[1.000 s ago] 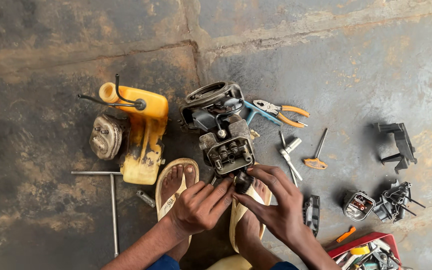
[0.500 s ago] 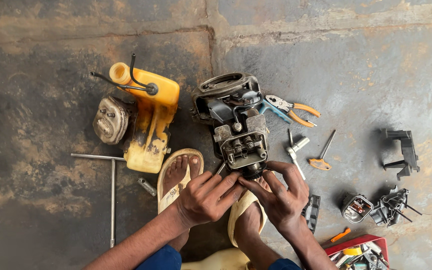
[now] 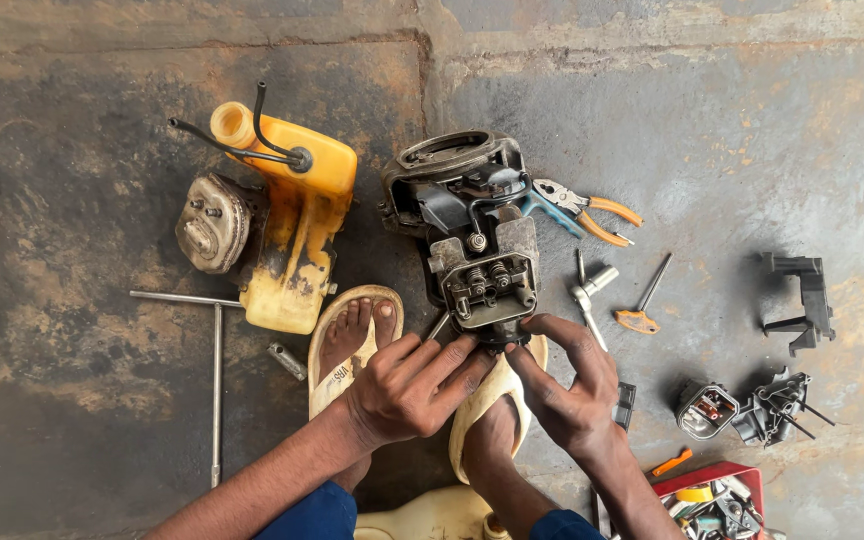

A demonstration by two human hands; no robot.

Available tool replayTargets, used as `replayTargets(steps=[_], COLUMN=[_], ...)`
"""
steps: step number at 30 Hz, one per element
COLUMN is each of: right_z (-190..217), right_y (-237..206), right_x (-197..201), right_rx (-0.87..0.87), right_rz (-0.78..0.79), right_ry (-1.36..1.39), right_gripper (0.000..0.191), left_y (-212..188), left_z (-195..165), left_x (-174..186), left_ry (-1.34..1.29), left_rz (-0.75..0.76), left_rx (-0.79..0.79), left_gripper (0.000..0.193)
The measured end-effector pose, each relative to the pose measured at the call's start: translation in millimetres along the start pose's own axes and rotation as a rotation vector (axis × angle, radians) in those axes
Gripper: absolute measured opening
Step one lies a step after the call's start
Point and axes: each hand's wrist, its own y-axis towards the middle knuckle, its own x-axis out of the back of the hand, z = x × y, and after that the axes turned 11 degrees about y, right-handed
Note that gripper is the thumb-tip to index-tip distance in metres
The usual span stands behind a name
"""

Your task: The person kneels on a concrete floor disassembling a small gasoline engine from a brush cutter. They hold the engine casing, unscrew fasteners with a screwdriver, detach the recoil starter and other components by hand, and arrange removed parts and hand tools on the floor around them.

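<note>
On the oil-stained concrete floor (image 3: 712, 120), seen from our head camera, the small engine (image 3: 477, 250) rests between our sandalled feet. Our left hand (image 3: 407, 390) and right hand (image 3: 567, 385) curl half-closed against its near edge, fingertips (image 3: 472, 347) touching the valve end; whether they pinch some small part we cannot tell. We judge that a spring or clip there could jump free and get lost among the pliers (image 3: 582, 208) and scattered tools.

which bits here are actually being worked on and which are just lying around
In hand:
- small engine block, valve springs up
- left hand and right hand, fingers at its near edge

Lying about:
- yellow fuel tank
- pliers
- T-handle wrench
- small screwdriver
- black bracket
- red tray
</note>
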Motion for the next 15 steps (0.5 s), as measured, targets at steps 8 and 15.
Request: replayTargets(steps=[8,15], right_z=[10.3,10.8], right_y=[13.2,15.5], right_x=[15.8,8.2], right_rx=[-0.027,-0.004], right_rz=[0.134,0.092], right_ry=[-0.004,0.053], right_gripper=[0.045,0.042], left_y=[0.2,-5.0], left_z=[1.5,5.3], left_x=[4.1,3.5], left_ry=[0.052,0.041], left_rz=[-0.004,-0.007], left_rx=[-0.023,-0.038], left_gripper=[0.024,0.026])
